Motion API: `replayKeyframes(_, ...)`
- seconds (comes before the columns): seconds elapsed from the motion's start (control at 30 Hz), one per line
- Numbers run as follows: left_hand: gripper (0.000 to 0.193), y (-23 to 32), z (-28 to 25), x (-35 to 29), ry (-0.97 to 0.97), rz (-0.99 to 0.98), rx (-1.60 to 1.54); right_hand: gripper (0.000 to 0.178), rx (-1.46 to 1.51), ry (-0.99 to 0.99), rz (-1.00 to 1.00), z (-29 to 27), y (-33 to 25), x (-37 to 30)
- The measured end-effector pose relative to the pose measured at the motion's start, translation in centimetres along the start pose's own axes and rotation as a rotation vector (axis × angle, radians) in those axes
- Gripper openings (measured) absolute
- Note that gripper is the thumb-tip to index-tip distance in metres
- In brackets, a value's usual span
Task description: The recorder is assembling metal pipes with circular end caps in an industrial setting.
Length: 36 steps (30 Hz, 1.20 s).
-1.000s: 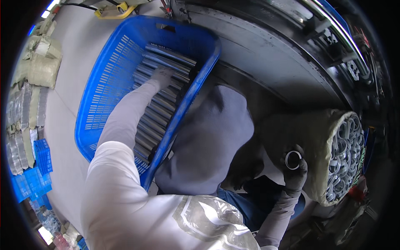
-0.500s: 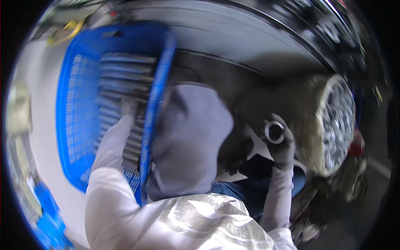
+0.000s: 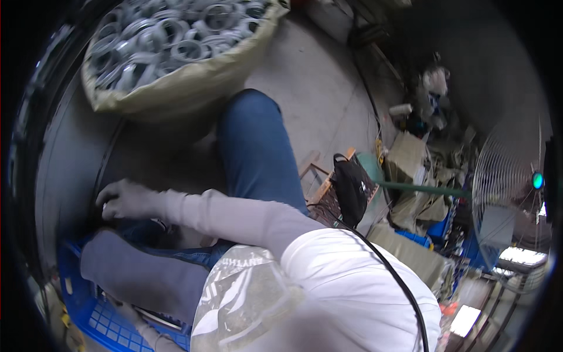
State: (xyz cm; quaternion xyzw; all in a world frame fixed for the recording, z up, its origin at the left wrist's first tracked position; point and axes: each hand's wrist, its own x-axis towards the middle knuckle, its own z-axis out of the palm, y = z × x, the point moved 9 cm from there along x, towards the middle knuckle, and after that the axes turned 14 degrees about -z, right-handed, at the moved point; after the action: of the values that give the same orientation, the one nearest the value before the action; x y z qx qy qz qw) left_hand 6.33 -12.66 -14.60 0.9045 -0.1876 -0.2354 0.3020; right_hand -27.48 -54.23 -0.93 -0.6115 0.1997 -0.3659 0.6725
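My right hand (image 3: 128,200), in a grey glove, reaches toward the left with curled fingers. A small pale edge shows at its fingertips, on the ring it grips, most of which is hidden. At the lower left my left forearm (image 3: 143,330) reaches into the blue plastic basket (image 3: 111,325). A grey cloth-covered shape (image 3: 141,274) beside my lap hides much of the basket, and the left hand's fingers cannot be made out. Beyond my right knee (image 3: 252,117), a large woven sack (image 3: 187,88) is filled with loose metal rings (image 3: 189,51).
A grey metal panel (image 3: 67,152) stands along the left. To the right are a black bag (image 3: 350,190) on a wooden crate, piled sacks (image 3: 407,157) and a large caged fan (image 3: 510,193). A black cable (image 3: 393,273) runs across my shoulder.
The view has swung to the right, so the sack now shows at the upper left and the basket at the lower left. The ring in my right hand has become mostly hidden.
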Motion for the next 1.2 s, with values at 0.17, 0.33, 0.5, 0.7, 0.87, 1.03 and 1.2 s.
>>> replayKeyframes(0.17, 0.072, 24.2, -8.0, -6.7, 0.266, 0.274, 0.446, 0.036, 0.136, -0.009, -0.011, 4.7, -1.0, -0.8)
replayKeyframes(0.33, 0.069, 37.9, -0.8, -11.3, 0.148, 0.681, 0.538, 0.034, 0.128, 0.043, -0.273, 5.3, -2.2, 0.2)
replayKeyframes(0.5, 0.059, 39.9, 6.9, -12.3, -0.117, 0.542, 0.559, 0.029, 0.143, 0.232, -0.246, 2.9, -5.0, -0.3)
replayKeyframes(0.7, 0.054, 41.6, 9.3, -13.3, -0.165, 0.601, 0.489, 0.025, -0.014, 0.138, -0.211, 1.6, -5.9, -0.4)
replayKeyframes(0.87, 0.059, 41.9, 10.3, -13.9, -0.243, 0.511, 0.556, 0.029, -0.157, 0.071, -0.238, 3.4, -5.3, 0.5)
replayKeyframes(1.03, 0.065, 41.9, 9.2, -15.2, -0.086, 0.727, 0.411, 0.032, -0.772, -0.198, -0.417, 7.2, -7.1, -0.4)
replayKeyframes(1.2, 0.070, 36.8, 6.6, -11.0, -0.043, 0.528, 0.546, 0.039, -0.710, -0.271, -0.524, 9.8, -6.9, -0.8)
